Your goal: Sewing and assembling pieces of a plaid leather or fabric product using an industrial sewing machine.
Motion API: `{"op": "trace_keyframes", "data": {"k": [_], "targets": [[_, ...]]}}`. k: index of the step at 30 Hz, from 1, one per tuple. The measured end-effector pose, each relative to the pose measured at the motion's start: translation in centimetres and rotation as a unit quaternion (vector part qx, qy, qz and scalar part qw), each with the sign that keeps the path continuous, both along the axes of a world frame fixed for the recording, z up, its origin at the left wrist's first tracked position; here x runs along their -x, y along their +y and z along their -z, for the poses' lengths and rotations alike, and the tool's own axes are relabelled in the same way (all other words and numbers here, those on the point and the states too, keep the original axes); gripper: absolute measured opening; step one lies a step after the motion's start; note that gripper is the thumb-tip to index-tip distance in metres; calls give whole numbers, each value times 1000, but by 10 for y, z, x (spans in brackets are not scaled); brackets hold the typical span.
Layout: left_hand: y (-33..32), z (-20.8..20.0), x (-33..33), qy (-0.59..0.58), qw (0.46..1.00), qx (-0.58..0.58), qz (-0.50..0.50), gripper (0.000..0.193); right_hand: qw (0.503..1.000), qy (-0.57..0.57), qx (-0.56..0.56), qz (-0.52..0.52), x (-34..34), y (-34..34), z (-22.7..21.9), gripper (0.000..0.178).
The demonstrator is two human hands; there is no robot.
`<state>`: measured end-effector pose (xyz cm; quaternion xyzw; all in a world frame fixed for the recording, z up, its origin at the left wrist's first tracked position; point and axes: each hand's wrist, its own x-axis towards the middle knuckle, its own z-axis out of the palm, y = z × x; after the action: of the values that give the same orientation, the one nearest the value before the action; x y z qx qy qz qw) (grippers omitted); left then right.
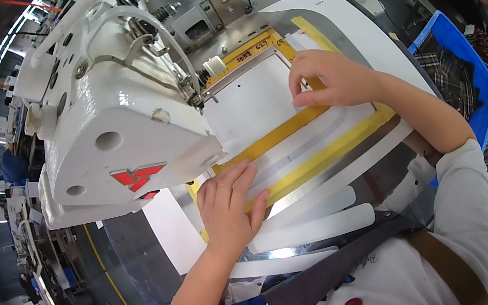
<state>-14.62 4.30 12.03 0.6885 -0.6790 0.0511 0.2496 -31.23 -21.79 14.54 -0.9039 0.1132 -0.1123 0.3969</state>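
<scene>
My left hand (226, 203) lies flat with its thumb apart on the near left part of a yellow-edged frame (283, 135), close under the sewing machine head. My right hand (334, 77) is at the frame's right side, fingers curled and thumb tip near the index finger. Whatever they pinch, if anything, I cannot make out. Inside the frame is a pale flat sheet (249, 104). Nearer to me, yellow tape strips (328, 157) border a clear template with a pale curved strip under it.
The white sewing machine head (124, 120) with a red emblem fills the left. White curved pieces (313, 227) lie at the near table edge. To the right stands a blue bin (484, 76) with plaid cloth. Other people and machines are farther off.
</scene>
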Motion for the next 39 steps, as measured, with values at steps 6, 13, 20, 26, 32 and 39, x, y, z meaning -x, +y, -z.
{"op": "trace_keyframes", "data": {"k": [6,13,20,26,32,39], "targets": [[-1,3,-1,12,996,62,63,35,987,22,155,-37,-8,4,9,21],[0,-5,9,2,994,39,105,29,964,-63,175,-188,-67,74,29,36],[80,-52,-12,-63,996,-27,-48,24,986,49,122,-99,-12,40,9,35],[225,-36,-81,63,809,365,-457,25,973,17,229,-2,38,35,-3,42],[364,120,-129,289,542,481,-625,21,921,43,190,-338,25,137,3,59],[382,258,-72,233,665,125,-699,20,868,145,217,-423,29,122,-2,50]]}}
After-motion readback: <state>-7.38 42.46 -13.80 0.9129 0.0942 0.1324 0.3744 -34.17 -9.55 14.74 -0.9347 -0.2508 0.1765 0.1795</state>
